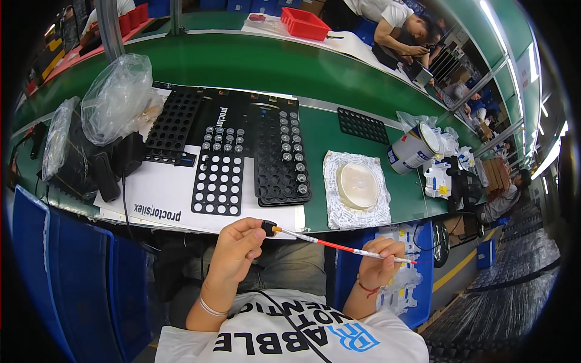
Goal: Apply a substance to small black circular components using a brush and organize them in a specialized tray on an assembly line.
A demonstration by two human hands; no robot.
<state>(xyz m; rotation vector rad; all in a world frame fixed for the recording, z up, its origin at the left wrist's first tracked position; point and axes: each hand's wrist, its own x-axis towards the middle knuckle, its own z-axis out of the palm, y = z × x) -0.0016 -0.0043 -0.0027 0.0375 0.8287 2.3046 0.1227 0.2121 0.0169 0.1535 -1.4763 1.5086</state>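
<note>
While the left hand (238, 248) pinches a small black part (268, 228) btwn thumb & fingers, the right hand (381, 257) grips a thin red-and-white stick (336, 245), prob a brush, w/ its orange-ish end right at the part; can't tell if they're actually touching. Both are up in the air, just this side of the worktop (414, 196)'s near edge. IMO: firm but light pinch, steady wrists, guide the tip w/ fingers, not the whole arm. Also mind the round dish (357, 186) near the right hand, easy to bump tbh.
</note>
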